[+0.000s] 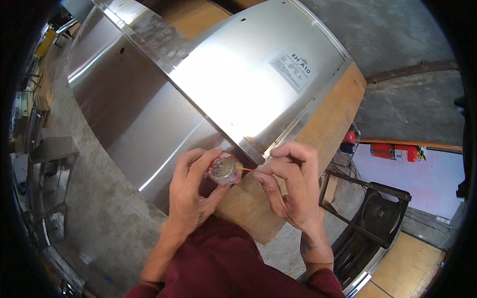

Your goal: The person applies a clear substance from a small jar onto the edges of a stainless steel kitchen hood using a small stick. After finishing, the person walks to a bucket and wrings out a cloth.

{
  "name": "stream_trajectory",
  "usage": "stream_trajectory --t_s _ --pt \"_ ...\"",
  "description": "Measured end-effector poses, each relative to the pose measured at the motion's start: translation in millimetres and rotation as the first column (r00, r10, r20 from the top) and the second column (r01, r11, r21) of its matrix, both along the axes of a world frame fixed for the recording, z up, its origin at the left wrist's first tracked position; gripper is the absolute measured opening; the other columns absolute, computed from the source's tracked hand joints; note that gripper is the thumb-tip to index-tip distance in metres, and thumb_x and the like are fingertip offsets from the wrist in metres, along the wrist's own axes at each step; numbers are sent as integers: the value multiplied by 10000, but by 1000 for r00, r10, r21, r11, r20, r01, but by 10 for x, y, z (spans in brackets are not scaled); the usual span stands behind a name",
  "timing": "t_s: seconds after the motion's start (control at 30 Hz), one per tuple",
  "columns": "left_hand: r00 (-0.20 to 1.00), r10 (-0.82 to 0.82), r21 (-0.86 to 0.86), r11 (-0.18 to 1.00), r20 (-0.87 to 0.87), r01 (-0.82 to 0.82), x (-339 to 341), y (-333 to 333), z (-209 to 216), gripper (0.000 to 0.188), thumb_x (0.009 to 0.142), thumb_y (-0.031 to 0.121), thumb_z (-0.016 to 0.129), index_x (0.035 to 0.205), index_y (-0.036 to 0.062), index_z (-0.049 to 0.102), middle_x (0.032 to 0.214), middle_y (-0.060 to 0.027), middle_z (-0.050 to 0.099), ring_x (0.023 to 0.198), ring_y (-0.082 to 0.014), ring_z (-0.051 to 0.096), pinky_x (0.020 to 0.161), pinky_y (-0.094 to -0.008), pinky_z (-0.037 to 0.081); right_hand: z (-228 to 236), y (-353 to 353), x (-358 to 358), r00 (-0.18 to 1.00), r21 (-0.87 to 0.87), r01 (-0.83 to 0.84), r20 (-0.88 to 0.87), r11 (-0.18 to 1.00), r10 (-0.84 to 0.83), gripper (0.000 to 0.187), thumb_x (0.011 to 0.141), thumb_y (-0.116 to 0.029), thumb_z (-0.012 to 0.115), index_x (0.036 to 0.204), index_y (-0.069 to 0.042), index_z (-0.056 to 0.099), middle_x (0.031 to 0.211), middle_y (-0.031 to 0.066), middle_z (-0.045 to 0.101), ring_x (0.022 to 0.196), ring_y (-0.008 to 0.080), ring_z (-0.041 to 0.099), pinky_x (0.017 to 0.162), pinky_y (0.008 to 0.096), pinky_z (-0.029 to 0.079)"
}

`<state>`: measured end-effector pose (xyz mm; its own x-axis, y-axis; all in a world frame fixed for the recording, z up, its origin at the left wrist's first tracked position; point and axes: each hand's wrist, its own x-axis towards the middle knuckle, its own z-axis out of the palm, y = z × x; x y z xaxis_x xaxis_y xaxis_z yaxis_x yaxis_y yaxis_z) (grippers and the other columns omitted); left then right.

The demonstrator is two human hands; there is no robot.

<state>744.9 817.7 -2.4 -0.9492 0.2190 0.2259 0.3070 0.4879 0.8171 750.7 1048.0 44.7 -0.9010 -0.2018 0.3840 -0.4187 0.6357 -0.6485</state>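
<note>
My left hand (188, 191) is curled around a small can (223, 169) with a dull, dirty metal end facing up and a red and whitish side. Between the thumb and fingers of my right hand (293, 186) is pinched a thin orange stick (245, 169). Its far end reaches the can's side; I cannot tell whether it is fixed there. Both hands are above the front corner of a large stainless steel sheet-metal piece (149, 109), which has a printed label (291, 71) on its top face.
The metal piece lies on a wooden tabletop (258, 211). To the right are a red fire extinguisher (395, 151) against a white board (422, 181) and a dark metal frame (380, 211). Metal parts (52, 164) stand on the concrete floor (114, 238) at left.
</note>
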Motion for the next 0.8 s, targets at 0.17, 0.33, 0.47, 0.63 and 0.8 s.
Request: stream_trajectory --t_s 0.17,0.33,0.47,0.63,0.8 --pt "1000 -22 37 999 22 21 52 5 -26 778 743 -3 969 1471 79 707 1327 -171 663 1171 -342 719 966 -437 624 -80 -170 5 999 15 -35 28 999 35 243 986 -11 859 1194 -20 733 1320 160 574 912 238 667 782 384 587" --pt "1000 -19 54 998 24 17 88 -33 -45 799 727 -13 966 1475 80 702 1329 -175 654 1172 -361 721 958 -455 635 -110 -246 0 997 37 -57 45 998 55 254 989 -14 846 1212 -27 726 1311 154 570 885 248 626 753 395 571" --pt "1000 -11 58 998 23 10 129 -57 -39 804 727 -11 964 1480 86 700 1337 -181 651 1185 -362 720 961 -456 635 -107 -267 12 996 61 -73 46 995 70 262 987 -15 847 1218 -33 724 1308 149 567 879 252 605 755 397 565" --pt "1000 -13 45 999 25 12 158 -86 8 792 735 -7 969 1476 81 701 1341 -184 660 1190 -365 723 970 -453 631 -60 -256 55 999 -1 -45 31 999 45 278 979 13 832 1229 -30 717 1288 154 579 964 251 615 816 382 563" --pt "999 37 47 998 32 -38 174 -117 -71 761 759 0 967 1469 91 708 1361 -166 687 1178 -311 722 967 -414 612 60 13 -82 980 39 132 -157 991 -124 197 993 76 747 1166 12 680 1190 197 659 1118 336 657 952 429 556"
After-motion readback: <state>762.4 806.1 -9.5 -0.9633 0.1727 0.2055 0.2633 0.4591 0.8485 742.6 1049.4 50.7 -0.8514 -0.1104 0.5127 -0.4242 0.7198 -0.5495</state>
